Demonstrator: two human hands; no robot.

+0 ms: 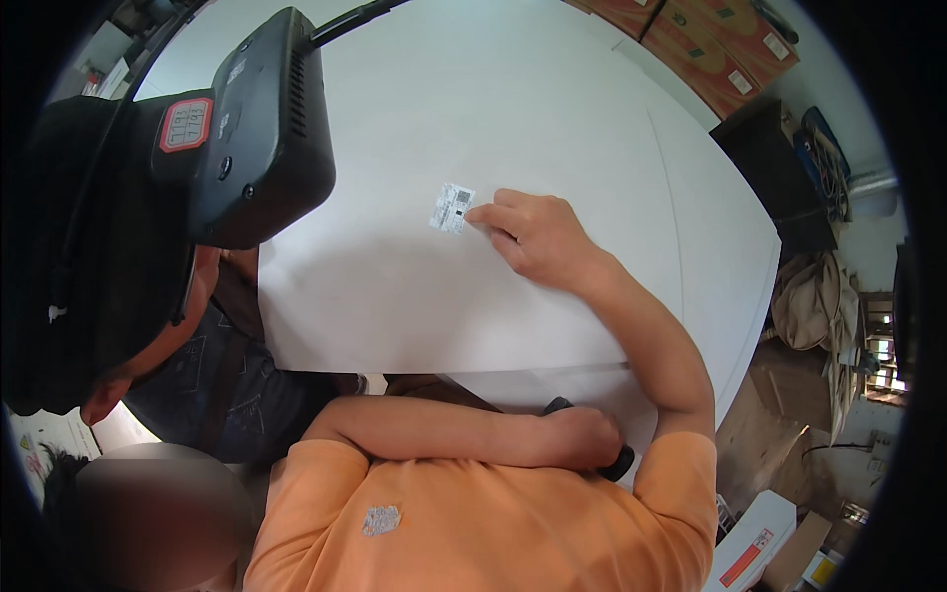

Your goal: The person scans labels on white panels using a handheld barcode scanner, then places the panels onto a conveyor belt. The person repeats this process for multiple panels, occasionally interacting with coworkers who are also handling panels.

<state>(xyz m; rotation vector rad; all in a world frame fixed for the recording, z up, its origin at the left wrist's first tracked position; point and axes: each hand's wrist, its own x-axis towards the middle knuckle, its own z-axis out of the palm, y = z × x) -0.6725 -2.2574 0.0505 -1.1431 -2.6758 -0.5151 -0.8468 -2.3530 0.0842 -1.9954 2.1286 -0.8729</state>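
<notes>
My right hand [536, 237] reaches over a broad white surface [395, 316]. Its index finger points left, the tip at the edge of a small printed label [453, 208] with a square code; the thumb is apart from it and the other fingers are curled. My left forearm lies across my front, below the surface's near edge. My left hand [585, 439] is closed round a black object [619, 464] with rounded ends showing on both sides of the fist; its kind is hidden by my fingers.
At the left, close by, is another person in a dark cap [89, 247] bearing a black box-shaped device [264, 138]. A further person's head, blurred, shows at lower left. Brown cartons [715, 49] stand far right; a cloth bag [814, 301] and a white box [755, 543] lie at the right.
</notes>
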